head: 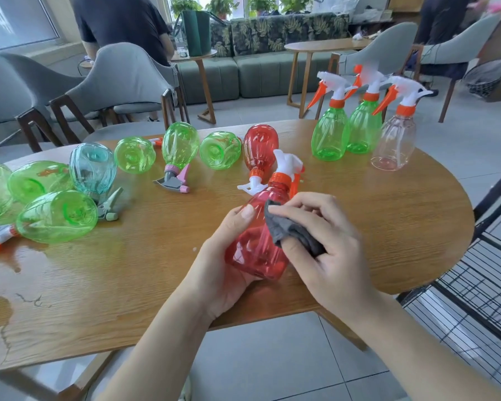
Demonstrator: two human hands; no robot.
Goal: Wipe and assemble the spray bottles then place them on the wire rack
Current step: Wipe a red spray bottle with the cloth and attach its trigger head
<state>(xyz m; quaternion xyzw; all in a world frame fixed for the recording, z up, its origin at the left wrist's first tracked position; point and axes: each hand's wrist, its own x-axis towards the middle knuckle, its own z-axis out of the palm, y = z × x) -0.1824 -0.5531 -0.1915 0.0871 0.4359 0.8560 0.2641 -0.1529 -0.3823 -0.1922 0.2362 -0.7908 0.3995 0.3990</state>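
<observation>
Head view. Both forearms were bare from the lower frame edge up to the wrists; no sleeve, cuff or hem was visible on either arm. Left hand point(219, 257): no ring, watch, bracelet or glove seen. Thumbnail was short, trimmed, unpainted, with a plain pale surface. Right hand point(326, 244): likewise ungloved, no jewellery on the visible fingers or at the wrist; the knuckles and back of the hand were exposed. Upper arms and torso clothing lay outside the frame, not recorded.

Single head-worn view, looking forward and down, close above the bench point(128, 299), wire rack point(475, 285) at its right.
</observation>
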